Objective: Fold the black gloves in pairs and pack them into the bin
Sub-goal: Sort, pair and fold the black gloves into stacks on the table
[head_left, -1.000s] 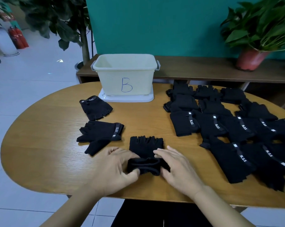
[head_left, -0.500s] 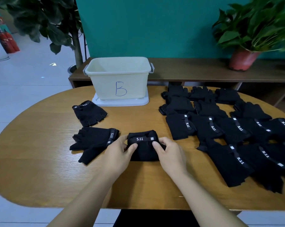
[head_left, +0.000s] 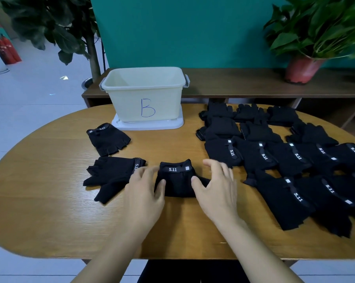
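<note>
Gloves (head_left: 254,158) cover wooden table (head_left: 49,201) before teal wall (head_left: 193,31).

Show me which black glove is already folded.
The compact bundle between the left hand and right hand, 5.11 band along its far edge. The loose gloves to its left and the rows at right lie flat, unfolded.

Single view: wide-angle cam on your head, pitched forward and down. It sits close over the near edge of the oval wooden table (head_left: 49,201), and the tabletop fills most of the frame. At the far end you get the cream plastic bin (head_left: 129,107) and the teal wall (head_left: 193,27).
</note>
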Available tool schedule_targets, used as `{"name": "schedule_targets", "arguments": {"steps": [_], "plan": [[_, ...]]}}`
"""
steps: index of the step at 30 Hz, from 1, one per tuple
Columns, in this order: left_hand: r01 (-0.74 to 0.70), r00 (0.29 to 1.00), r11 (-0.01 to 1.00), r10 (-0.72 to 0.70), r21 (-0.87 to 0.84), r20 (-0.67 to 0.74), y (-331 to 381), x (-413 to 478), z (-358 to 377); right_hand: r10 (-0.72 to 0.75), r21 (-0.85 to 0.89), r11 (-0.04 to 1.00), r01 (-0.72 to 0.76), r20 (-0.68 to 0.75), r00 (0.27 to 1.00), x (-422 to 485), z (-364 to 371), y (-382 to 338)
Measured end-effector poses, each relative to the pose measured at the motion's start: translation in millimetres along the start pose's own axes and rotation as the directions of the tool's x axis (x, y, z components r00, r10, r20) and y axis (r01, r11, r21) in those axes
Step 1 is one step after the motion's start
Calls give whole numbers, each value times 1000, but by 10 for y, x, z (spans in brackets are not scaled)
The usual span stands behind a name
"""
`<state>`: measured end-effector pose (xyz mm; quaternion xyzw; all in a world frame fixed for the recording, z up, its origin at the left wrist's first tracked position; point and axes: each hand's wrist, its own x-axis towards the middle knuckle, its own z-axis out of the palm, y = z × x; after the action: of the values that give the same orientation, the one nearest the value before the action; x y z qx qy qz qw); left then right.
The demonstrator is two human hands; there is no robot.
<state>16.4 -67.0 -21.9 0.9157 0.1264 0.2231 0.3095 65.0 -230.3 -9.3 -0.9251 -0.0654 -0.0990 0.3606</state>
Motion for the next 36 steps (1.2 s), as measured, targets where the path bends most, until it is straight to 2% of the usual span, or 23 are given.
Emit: {"name": "schedule_targets", "arguments": {"steps": [1,3,5,7,9,10,15,18,23,27,31,36], "plan": [[-74,997,997,74,33,-2,8,-40,20,-153,-44,988,150,-77,985,1,-18,-9],[-204,979,970,200,134,47,20,-102,98,-449,-156,890,429,-134,883,62,-7,-14],[-230,964,949,192,214,183,90,-137,163,-621,-253,757,602,5,783,149,62,42],[-165,960,953,96,253,264,111,-153,212,-632,-318,674,667,219,743,181,156,123],[-129,942,950,27,285,335,94,-167,258,-544,-320,691,648,360,758,155,222,183],[-120,942,957,27,263,333,86,-172,280,-512,-313,713,628,379,771,133,234,193],[-111,943,994,110,-16,315,12,-208,377,-467,-366,753,547,288,836,-72,122,163],[-205,882,973,231,-107,410,50,-267,463,-393,-428,784,450,220,893,-280,-27,299],[-411,756,905,404,-107,515,261,-249,689,-267,-544,790,283,110,957,-485,-294,565],[-547,672,834,486,-68,559,454,-171,849,-254,-582,780,232,44,966,-510,-427,788],[-624,638,781,524,-20,564,583,-98,966,-314,-601,760,246,-9,949,-464,-513,966],[-659,647,752,558,12,519,628,-27,1065,-367,-617,747,247,-72,927,-454,-559,1100]]}}
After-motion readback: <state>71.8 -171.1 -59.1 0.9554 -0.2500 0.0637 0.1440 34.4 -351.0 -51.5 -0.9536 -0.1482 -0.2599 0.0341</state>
